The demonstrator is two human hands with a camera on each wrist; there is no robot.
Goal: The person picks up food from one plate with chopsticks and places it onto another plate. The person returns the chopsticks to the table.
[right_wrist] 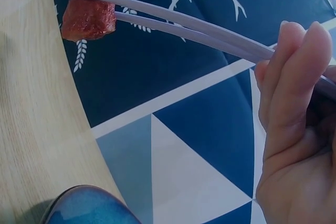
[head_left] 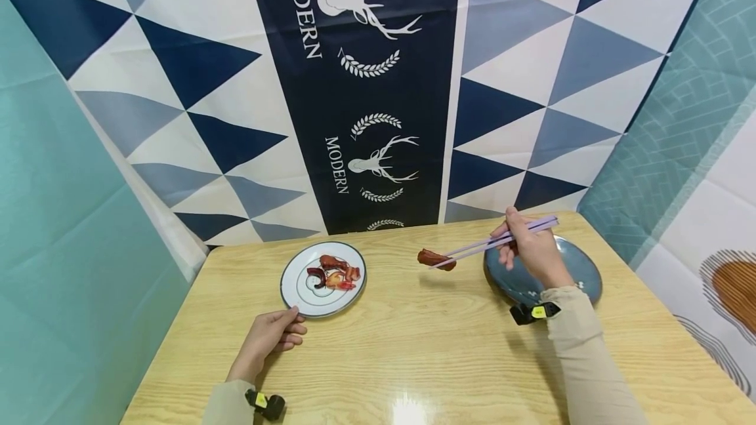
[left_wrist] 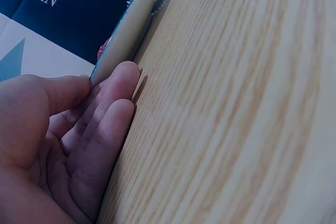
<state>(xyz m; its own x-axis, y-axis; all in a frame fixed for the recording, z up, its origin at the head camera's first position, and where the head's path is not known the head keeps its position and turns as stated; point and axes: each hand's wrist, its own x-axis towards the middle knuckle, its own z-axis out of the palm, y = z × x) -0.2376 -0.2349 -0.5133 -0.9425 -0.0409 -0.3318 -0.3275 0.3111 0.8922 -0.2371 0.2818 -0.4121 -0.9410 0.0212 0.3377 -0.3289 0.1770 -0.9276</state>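
Observation:
My right hand (head_left: pixel 531 251) grips a pair of light purple chopsticks (head_left: pixel 493 241). Between their tips a reddish-brown piece of meat (head_left: pixel 436 259) is pinched, held above the table; the right wrist view shows the same glossy meat piece (right_wrist: pixel 89 11) close up. At the near left edge of a white plate (head_left: pixel 295 290) with a dark rim, my left hand (head_left: pixel 273 336) pinches the rim between thumb and fingers. Several pieces of food (head_left: pixel 336 273), red and brown, lie on that plate. In the left wrist view the plate (left_wrist: pixel 126 35) appears edge-on, slightly tilted.
A blue plate (head_left: pixel 581 267) stands at the right, under my right hand and wrist and partly hidden by them. Both plates are on a light wooden table (head_left: pixel 407 346). A patterned cloth (head_left: pixel 378 97) hangs behind the table's back edge.

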